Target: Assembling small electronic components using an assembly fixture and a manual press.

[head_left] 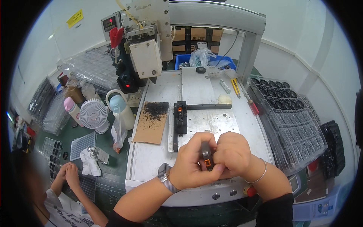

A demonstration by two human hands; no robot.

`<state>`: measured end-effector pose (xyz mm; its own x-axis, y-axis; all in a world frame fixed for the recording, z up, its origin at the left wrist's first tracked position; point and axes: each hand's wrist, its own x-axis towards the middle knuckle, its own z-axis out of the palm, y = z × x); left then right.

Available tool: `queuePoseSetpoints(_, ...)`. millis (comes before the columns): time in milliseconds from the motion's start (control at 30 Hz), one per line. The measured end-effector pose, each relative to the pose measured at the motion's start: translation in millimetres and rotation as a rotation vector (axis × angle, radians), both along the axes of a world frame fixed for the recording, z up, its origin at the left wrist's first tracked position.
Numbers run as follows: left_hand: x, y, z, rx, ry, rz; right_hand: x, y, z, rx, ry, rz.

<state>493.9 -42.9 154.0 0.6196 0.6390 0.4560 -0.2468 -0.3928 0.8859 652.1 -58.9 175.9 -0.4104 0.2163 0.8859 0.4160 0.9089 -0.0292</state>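
My left hand [191, 162], with a watch at the wrist, is closed around a small black part [206, 153] that carries an orange square frame near its lower end. Against it, on the right, my right hand [232, 153] is curled up tight; what its fingers hold is hidden. Both hands are over the front of the white machine bed [155, 166]. Just beyond them a black L-shaped fixture [210, 107] lies on the bed. A black block [180, 117] with a similar orange square sits at its corner.
Dark-smeared cardboard [151, 123] lies left of the fixture. Above stands the machine head [145, 56]. A yellow cutter [235, 87] and red-handled tool [252, 108] lie right, beside stacked trays of black parts [287, 117]. Left are a fan [93, 115] and another person's hands [68, 172].
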Motion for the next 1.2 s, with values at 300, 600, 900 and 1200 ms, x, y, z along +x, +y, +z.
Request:
queuePoseSetpoints(300, -18.0, -1.8, 9.6, 0.147, -0.178, 0.301, -19.6, -27.9, 37.3, -0.197, -0.350, -0.249)
queuePoseSetpoints(600, -227.7, -72.0, -71.2, 0.033, 0.603, 1.453, -6.3, -159.3, -26.1, -0.689, -0.713, -0.434)
queuePoseSetpoints(900, -233.8, -70.0, -137.3, -0.076, 1.216, 1.322, -13.0, -183.7, -114.7, -0.555, -0.469, -0.815)
queuePoseSetpoints(1200, -110.0, -57.3, 6.2, 0.609, 0.542, 0.979, -27.0, -151.6, -159.4, -0.221, -0.376, -0.962)
